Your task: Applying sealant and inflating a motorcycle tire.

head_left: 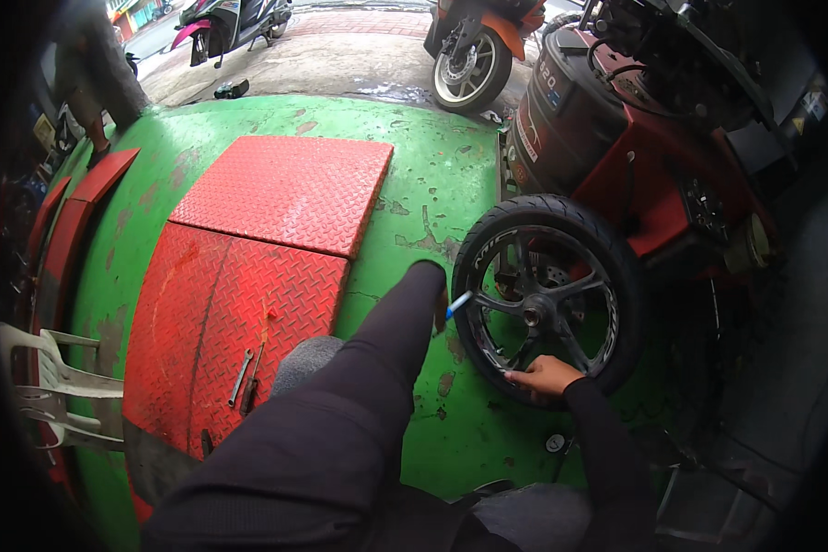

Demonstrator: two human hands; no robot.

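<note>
A motorcycle wheel (pixel 569 287) with a black tyre and dark spokes stands before me, its face toward me. At its lower rim is my right hand (pixel 547 375), fingers closed and pressed together by the rim's inner edge; what they pinch, if anything, is too small to make out. My left arm, in a black sleeve, reaches to the wheel's left side. Little shows of my left hand (pixel 441 313) past the cuff. It holds a slim blue-and-white stick-like thing (pixel 459 304) close to the tyre's left edge.
Red tread-plate ramps (pixel 285 193) cover the green floor to the left, with a wrench (pixel 240 378) and a screwdriver (pixel 252 382) on them. A white plastic chair (pixel 60 377) is far left. A red machine with a dark drum (pixel 561 110) stands behind the wheel; a round gauge (pixel 555 443) lies below.
</note>
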